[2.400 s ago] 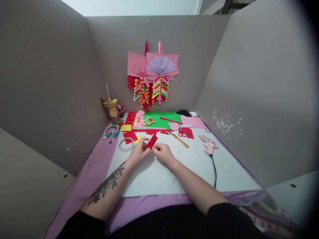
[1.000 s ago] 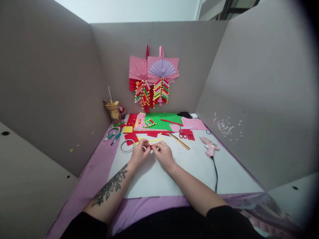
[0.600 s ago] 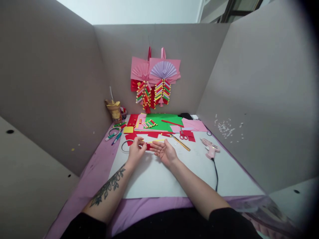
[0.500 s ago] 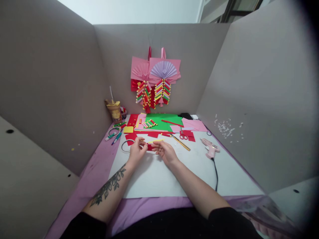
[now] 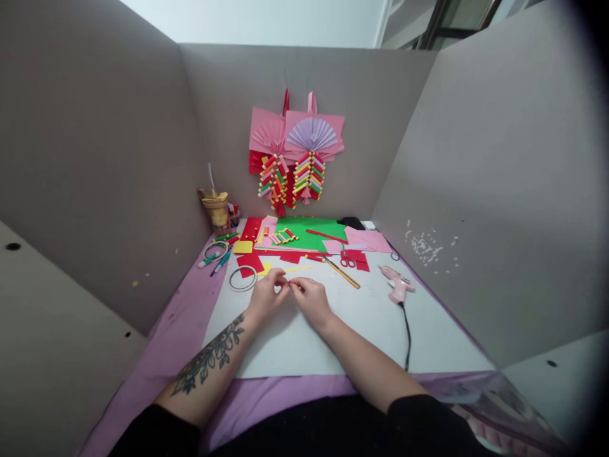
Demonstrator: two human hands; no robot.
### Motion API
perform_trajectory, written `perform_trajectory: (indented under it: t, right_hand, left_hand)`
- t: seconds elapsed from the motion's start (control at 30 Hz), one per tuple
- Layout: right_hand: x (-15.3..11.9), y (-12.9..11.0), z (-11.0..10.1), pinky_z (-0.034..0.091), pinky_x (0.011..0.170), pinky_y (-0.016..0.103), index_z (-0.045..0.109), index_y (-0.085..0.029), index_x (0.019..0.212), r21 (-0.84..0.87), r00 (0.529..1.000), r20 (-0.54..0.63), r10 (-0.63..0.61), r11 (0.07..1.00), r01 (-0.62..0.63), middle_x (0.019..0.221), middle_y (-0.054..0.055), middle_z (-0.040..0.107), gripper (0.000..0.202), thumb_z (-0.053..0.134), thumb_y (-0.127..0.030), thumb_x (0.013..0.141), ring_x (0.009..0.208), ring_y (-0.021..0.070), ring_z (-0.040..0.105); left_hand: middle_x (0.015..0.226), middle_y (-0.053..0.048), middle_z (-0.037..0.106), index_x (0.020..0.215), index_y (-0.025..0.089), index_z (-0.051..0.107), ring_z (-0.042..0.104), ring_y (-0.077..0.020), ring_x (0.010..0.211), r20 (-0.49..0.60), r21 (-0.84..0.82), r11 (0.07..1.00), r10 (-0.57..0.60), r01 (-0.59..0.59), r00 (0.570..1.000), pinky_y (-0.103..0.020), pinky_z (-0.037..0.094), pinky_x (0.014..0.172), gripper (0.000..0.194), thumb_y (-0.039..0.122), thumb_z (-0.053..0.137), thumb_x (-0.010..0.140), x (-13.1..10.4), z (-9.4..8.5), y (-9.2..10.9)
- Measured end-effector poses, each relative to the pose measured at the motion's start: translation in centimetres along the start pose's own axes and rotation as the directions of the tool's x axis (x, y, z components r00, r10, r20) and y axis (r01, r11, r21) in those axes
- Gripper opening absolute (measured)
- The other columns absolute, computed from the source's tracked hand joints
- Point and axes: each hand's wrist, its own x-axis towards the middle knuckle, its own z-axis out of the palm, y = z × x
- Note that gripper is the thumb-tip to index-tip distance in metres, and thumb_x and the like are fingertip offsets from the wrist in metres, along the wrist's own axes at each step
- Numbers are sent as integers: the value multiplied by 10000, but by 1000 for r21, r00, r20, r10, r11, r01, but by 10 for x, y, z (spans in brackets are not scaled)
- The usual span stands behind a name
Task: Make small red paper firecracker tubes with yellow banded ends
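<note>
My left hand (image 5: 269, 295) and my right hand (image 5: 311, 299) meet over the middle of the white board (image 5: 304, 349), fingertips pinched together. Between them is a small piece of red paper (image 5: 288, 283), mostly hidden by the fingers. Just left of my left hand lies a roll of tape (image 5: 243, 279), partly over a red paper square (image 5: 250, 264). A thin yellow paper strip (image 5: 299, 269) lies behind my fingers. Beyond my right hand rest a yellow craft knife (image 5: 343, 274) and red-handled scissors (image 5: 347, 260).
A pink glue gun (image 5: 398, 283) with a black cord lies at the right. Green card (image 5: 314, 230), pink sheets (image 5: 375, 240) and several small paper rolls (image 5: 285, 237) cover the back. Paper fan hangings (image 5: 312, 134) hang on the back panel. A pot (image 5: 217, 212) stands back left.
My right hand has closed from a loose, turned-up pose into a pinch. Both hands have drawn together, and the red paper, wider in view before, is now almost covered by fingers.
</note>
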Motion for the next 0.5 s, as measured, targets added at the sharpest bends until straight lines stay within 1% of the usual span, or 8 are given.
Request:
perform_trajectory:
  t: [0.13,0.2,0.33,0.5]
  right_hand:
    - [-1,-3,-2,493,761,308,686,-214,836,13,1000,-9,-12,1000,12,846,53,710,196,492,-220,807,787,192,653]
    - [-1,-4,-3,494,758,303,687,-209,831,33,1000,-12,-4,999,4,838,53,709,200,489,-214,805,780,190,653]
    - [-1,-6,-3,496,743,296,688,-202,827,70,1000,-12,27,997,-26,829,51,709,204,487,-207,793,755,185,650]
    - [-2,-6,-2,492,716,289,691,-202,807,95,999,-10,53,994,-52,801,41,706,202,492,-206,774,721,178,641]
  left_hand:
    - [798,-14,671,999,211,474,647,-151,753,-34,65,995,77,-75,996,-273,480,703,227,203,534,780,-1,1,-2]
    - [825,-23,679,990,211,493,651,-157,765,-32,101,990,100,-97,994,-274,480,701,219,197,539,777,-1,1,-3]
    - [843,-25,685,985,215,519,653,-166,777,-9,133,985,116,-114,993,-284,480,709,216,195,548,772,-1,1,-4]
    - [827,-27,682,967,208,505,654,-166,763,2,97,989,115,-114,993,-282,483,689,198,192,545,773,0,0,-3]
